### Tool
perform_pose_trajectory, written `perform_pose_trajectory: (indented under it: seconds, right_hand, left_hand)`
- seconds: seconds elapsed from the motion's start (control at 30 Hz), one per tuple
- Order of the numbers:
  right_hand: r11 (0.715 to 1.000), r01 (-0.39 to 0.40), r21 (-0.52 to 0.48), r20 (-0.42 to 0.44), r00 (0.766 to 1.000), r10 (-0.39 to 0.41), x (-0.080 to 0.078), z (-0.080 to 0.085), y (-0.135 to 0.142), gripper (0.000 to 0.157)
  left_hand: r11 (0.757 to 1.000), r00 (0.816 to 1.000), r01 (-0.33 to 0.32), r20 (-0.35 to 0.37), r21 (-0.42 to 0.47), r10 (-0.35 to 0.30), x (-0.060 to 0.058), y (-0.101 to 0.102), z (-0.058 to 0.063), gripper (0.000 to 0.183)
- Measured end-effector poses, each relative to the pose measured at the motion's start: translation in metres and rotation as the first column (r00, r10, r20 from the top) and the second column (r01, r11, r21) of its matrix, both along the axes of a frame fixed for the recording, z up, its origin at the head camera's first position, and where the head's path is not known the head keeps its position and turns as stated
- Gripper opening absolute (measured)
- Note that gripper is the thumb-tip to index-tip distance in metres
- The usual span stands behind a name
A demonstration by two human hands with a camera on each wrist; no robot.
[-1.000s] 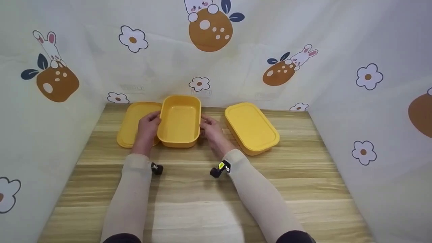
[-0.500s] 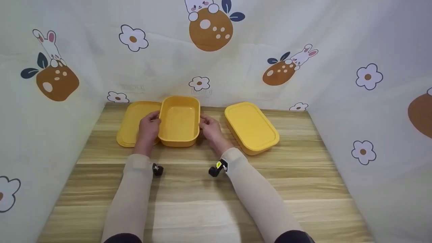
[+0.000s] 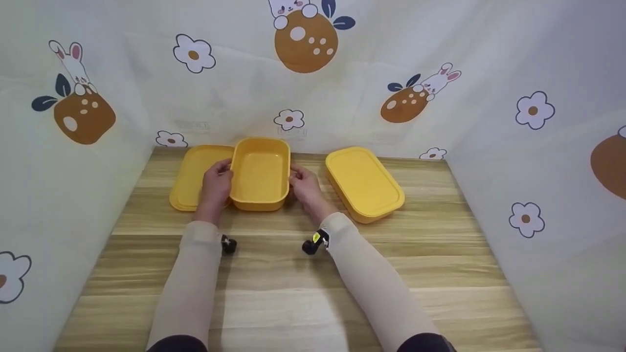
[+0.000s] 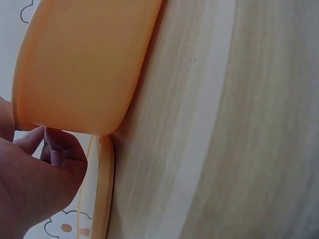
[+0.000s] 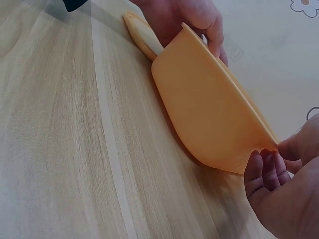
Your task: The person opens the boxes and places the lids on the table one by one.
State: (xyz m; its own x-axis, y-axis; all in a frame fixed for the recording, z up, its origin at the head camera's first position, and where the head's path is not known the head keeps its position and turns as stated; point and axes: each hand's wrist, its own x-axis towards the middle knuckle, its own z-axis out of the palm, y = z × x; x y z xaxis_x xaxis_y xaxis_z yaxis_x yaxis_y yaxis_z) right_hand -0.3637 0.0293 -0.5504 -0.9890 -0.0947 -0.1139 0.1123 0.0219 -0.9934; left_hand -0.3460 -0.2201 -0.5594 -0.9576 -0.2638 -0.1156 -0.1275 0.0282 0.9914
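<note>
An uncovered yellow food container (image 3: 260, 176) sits between my two hands near the back of the table, its inside facing up and bare. On its left side my left hand (image 3: 216, 187) grips the wall near the rim, fingers curled in the left wrist view. My right hand (image 3: 307, 189) holds the opposite side; the right wrist view shows its thumb at the rim and fingertips against the wall. A flat yellow lid (image 3: 188, 183) lies to the left, partly hidden by the container and my left hand.
A second yellow food container (image 3: 366, 183), with its lid on, stands at an angle to the right. The wooden table (image 3: 274, 293) meets a patterned cloth wall (image 3: 337, 112) at the back, with cloth on both sides too.
The container and both hands shifted very slightly left in the first half second. Since then they have stayed nearly still, both hands keeping hold.
</note>
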Motion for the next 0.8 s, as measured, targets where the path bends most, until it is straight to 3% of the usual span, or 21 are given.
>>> perform_pose_trajectory:
  seconds: [0.27, 0.8]
  right_hand:
    - [1.0, -0.015, 0.019, -0.005, 1.0, 0.015, -0.0018, -0.0029, -0.0001, 0.04]
    - [0.998, 0.003, 0.061, -0.023, 1.0, -0.001, 0.0, -0.0008, 0.0006, 0.037]
  left_hand:
    - [0.994, 0.999, -0.018, -0.042, -0.11, 0.014, 0.0006, 0.0029, 0.0004, 0.046]
    - [0.99, 0.998, -0.052, -0.045, -0.133, 0.047, -0.0008, 0.0021, -0.0005, 0.045]
